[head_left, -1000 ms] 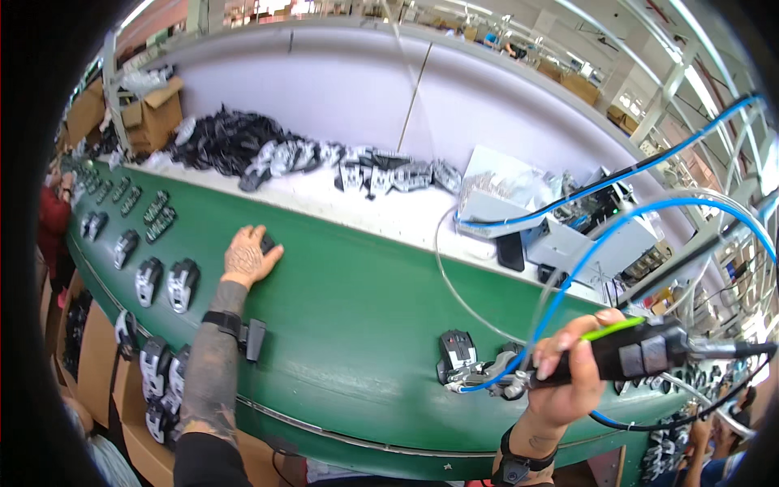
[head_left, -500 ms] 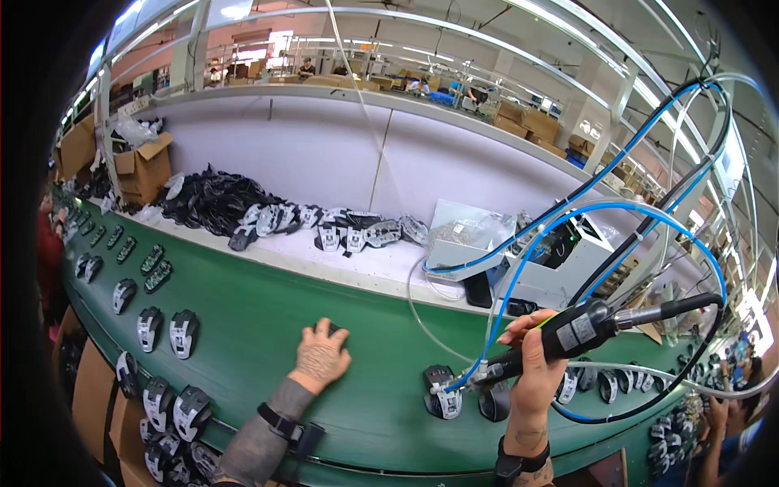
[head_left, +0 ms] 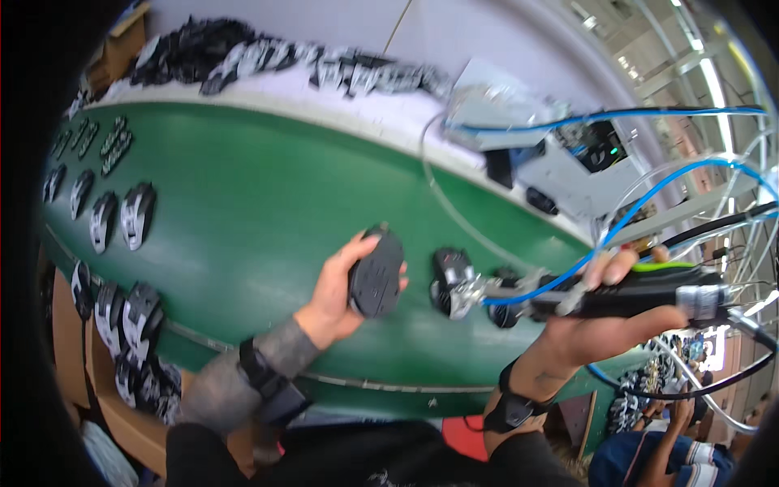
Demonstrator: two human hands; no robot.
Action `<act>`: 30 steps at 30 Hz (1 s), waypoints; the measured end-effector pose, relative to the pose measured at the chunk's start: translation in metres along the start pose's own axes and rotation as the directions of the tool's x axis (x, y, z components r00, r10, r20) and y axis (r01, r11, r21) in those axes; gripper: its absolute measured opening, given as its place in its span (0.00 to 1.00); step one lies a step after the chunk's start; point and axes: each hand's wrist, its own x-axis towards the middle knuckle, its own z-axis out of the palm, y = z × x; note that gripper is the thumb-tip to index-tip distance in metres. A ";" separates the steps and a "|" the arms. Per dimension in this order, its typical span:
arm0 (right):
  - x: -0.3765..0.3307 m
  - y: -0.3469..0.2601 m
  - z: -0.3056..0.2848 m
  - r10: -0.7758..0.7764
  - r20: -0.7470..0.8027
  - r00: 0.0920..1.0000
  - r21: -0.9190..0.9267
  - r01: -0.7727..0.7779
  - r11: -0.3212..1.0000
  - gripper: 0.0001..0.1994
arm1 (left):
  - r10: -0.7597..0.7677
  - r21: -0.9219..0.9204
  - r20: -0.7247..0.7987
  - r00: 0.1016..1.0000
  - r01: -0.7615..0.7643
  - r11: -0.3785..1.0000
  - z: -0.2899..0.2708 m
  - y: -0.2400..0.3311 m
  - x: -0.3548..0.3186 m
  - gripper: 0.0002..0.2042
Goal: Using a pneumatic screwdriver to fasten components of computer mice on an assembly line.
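My left hand (head_left: 329,290) is closed around a black computer mouse (head_left: 378,276), its flat underside turned up toward me above the belt. In my right hand (head_left: 578,334) lies a black electric screwdriver (head_left: 641,294), held nearly level with its tip pointing left. A blue air hose (head_left: 560,282) runs along the tool. By the tip sits a partly assembled black and grey mouse shell (head_left: 449,272); whether the tip touches it I cannot tell. Another dark mouse (head_left: 501,315) is partly hidden under the tool's front end.
Several mouse shells (head_left: 136,215) and circuit boards (head_left: 116,144) lie on the green belt (head_left: 268,195) at left. More shells fill a cardboard box (head_left: 122,410) at lower left. Black cables (head_left: 195,50) are heaped on the back shelf. Hoses loop at right, near another person (head_left: 649,458).
My left hand has come up from the belt holding the mouse, its underside now showing. The screwdriver has swung to a more level position. My view has tilted downward.
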 end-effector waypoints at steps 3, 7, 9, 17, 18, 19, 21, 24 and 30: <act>-0.002 0.006 0.003 0.058 0.017 0.998 -0.077 -0.057 0.995 0.38 | 0.075 0.111 -0.020 0.997 -0.072 0.991 0.000 0.005 0.000 0.21; -0.004 0.005 -0.016 0.144 0.316 0.938 0.189 -0.211 0.959 0.33 | 0.080 0.052 0.047 0.996 -0.082 0.995 -0.008 0.000 -0.002 0.24; -0.007 0.001 -0.019 0.110 0.296 0.949 0.246 -0.187 0.951 0.31 | 0.059 0.044 0.057 0.997 -0.061 0.997 -0.008 -0.003 -0.002 0.24; -0.002 0.005 -0.026 0.083 0.334 0.939 0.286 -0.185 0.940 0.30 | -0.040 0.019 0.137 0.990 0.038 0.999 -0.008 -0.011 -0.004 0.26; -0.002 0.006 -0.025 0.081 0.339 0.937 0.284 -0.184 0.941 0.30 | -0.040 0.017 0.128 0.991 0.038 0.999 -0.007 -0.011 -0.005 0.26; -0.003 0.010 -0.024 0.099 0.289 0.952 0.380 -0.209 0.901 0.30 | -0.048 0.017 0.142 0.989 0.046 0.999 -0.005 -0.011 -0.005 0.26; -0.002 0.008 -0.027 0.095 0.321 0.942 0.353 -0.212 0.911 0.29 | -0.053 0.017 0.152 0.987 0.051 0.999 -0.005 -0.012 -0.005 0.26; -0.002 0.009 -0.027 0.083 0.364 0.928 0.334 -0.213 0.918 0.28 | -0.038 0.011 0.166 0.985 0.037 0.999 -0.005 -0.013 -0.006 0.27; -0.005 -0.002 -0.019 0.132 0.345 0.929 0.300 -0.243 0.923 0.21 | -0.052 0.026 0.203 0.978 0.048 0.998 0.001 -0.011 -0.013 0.28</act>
